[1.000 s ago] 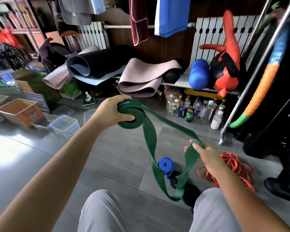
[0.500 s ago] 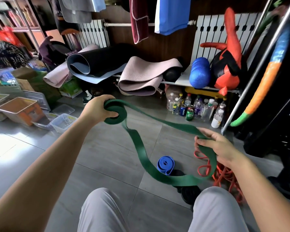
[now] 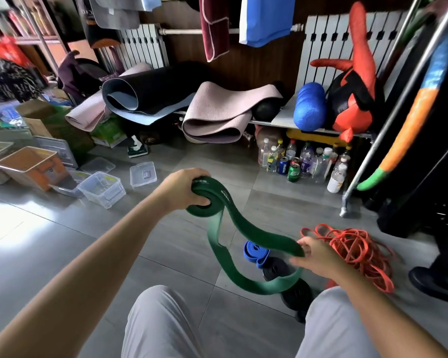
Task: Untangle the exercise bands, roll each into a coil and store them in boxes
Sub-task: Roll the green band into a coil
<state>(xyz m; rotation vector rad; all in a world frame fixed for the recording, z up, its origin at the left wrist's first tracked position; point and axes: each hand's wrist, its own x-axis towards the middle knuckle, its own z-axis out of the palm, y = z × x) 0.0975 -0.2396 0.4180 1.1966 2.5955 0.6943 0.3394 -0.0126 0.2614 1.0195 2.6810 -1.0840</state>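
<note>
Lowered right hand (image 3: 318, 259) pinches green band (image 3: 246, 228) (coil under left fingers (image 3: 201, 177)).

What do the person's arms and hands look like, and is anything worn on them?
Both forearms are bare: no sleeves reach into view. The left hand and right hand show no gloves, and I see no watch, ring or bracelet. Light grey trousers cover the knees.

Left hand (image 3: 185, 188): arm extended forward — fingers curled shut around a coil held above the floor.
Right hand (image 3: 318, 257): lower, near the knee — fingers loosely spread, pinching a strap.
Forearms: bare.
</note>
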